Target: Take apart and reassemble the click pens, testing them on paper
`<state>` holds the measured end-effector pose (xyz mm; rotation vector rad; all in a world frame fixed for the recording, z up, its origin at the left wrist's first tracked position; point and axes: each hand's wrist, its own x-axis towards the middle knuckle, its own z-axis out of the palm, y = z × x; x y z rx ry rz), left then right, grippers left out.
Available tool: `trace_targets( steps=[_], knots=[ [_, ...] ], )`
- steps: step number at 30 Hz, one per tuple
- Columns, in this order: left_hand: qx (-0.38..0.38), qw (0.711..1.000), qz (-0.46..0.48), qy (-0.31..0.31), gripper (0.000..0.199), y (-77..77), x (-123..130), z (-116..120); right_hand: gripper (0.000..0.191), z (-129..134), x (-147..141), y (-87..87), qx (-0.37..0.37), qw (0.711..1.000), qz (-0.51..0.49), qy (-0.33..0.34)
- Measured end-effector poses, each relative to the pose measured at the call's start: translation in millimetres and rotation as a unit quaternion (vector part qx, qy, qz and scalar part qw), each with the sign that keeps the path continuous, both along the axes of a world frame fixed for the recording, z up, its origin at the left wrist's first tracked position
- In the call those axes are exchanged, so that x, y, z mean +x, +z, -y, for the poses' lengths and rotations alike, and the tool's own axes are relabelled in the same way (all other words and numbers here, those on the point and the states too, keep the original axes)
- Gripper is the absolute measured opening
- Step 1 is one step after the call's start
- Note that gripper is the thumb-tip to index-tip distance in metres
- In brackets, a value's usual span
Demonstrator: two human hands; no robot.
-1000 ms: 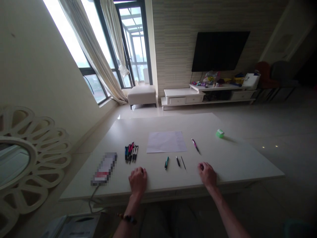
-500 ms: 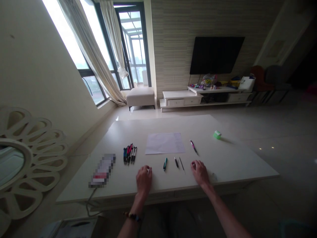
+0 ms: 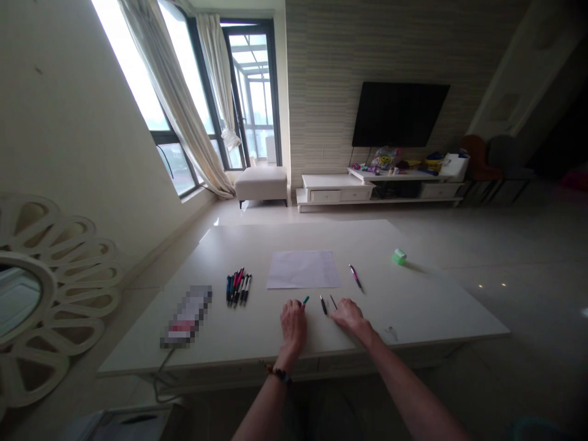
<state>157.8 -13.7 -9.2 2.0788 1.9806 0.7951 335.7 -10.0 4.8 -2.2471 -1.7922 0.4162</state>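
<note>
My left hand [image 3: 293,326] lies on the white table [image 3: 413,306], its fingers over the lower end of a teal pen [image 3: 305,301]. I cannot tell whether the fingers grip it. My right hand [image 3: 351,317] rests flat with its fingers stretched toward a black pen [image 3: 323,305] and a thin dark pen [image 3: 333,301], apart from both. Beyond them lie a sheet of white paper [image 3: 302,269] and a magenta pen [image 3: 355,277]. Further left is a tight row of several pens [image 3: 237,289]. A blurred flat box [image 3: 187,316] lies beyond that row.
A small green block [image 3: 399,256] stands at the table's far right, near a small clear scrap [image 3: 391,334]. A cable [image 3: 160,380] hangs below the front edge. A petal-framed mirror [image 3: 50,300] stands at the left.
Both hands have slid inward toward each other. My left hand has moved right and now covers the teal pen's lower end. My right hand has moved left, close to the two dark pens.
</note>
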Motion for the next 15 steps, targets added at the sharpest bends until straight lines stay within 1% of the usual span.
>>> trace_targets(
  steps=[2,3,4,5,7,8,9,10,11,13,15],
  knots=[
    [0.018,0.998,0.068,0.006,0.021,-2.7,0,5,0.007,-2,4,0.3,0.019,0.998,-0.055,-0.003],
    [0.024,0.994,0.106,0.005,0.021,-4.5,0,8,0.01,-3,6,1.1,0.033,0.994,-0.108,-0.006],
    [0.028,0.989,0.144,0.002,0.02,-6.5,0,10,0.013,-3,7,2.7,0.05,0.983,-0.176,-0.009],
    [0.029,0.984,0.177,-0.004,0.02,-8.6,0,12,0.016,-2,6,5.1,0.07,0.964,-0.255,-0.013],
    [0.024,0.973,0.227,-0.016,0.02,-12.5,0,15,0.022,2,2,12.4,0.116,0.907,-0.406,-0.015],
    [0.02,0.97,0.242,-0.02,0.021,-14.0,1,16,0.026,5,-3,17.2,0.138,0.877,-0.46,-0.007],
    [0.017,0.967,0.253,-0.023,0.021,-15.2,1,17,0.029,8,-8,22.4,0.159,0.853,-0.497,0.005],
    [0.015,0.965,0.26,-0.024,0.022,-16.1,1,18,0.032,11,-14,27.8,0.174,0.839,-0.516,0.02],
    [0.015,0.964,0.264,-0.027,0.022,-16.6,1,20,0.033,14,-20,32.8,0.184,0.832,-0.523,0.034],
    [0.019,0.963,0.265,-0.035,0.022,-17.3,0,22,0.035,18,-31,41.0,0.196,0.832,-0.517,0.056],
    [0.025,0.963,0.264,-0.039,0.021,-17.6,0,23,0.034,19,-39,45.3,0.199,0.839,-0.501,0.073]
  ],
)
